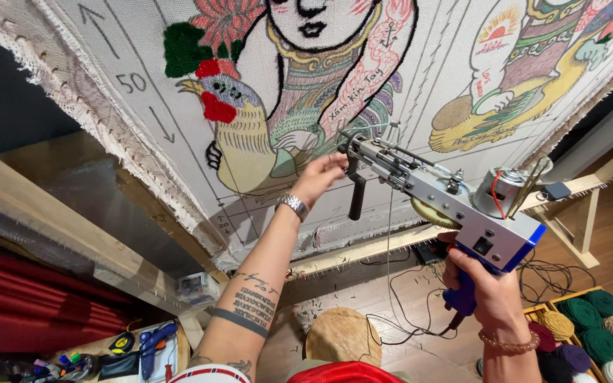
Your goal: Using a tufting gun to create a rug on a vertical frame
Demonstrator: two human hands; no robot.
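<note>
Tufting gun held up to the stretched cloth

The blue grip is clamped by the right hand (487, 287); left-hand fingers (331, 164) are spread beside the tufting gun (434, 191) near its needle (a slip could tear the tufting cloth (427, 71)).

Silver metal watch (293, 206) on left wrist; dark lettering tattoos and a solid band across left forearm (250, 312). Brown beaded bracelet (509, 345) on right wrist. Red and white garment (335, 373) at near edge.
</note>
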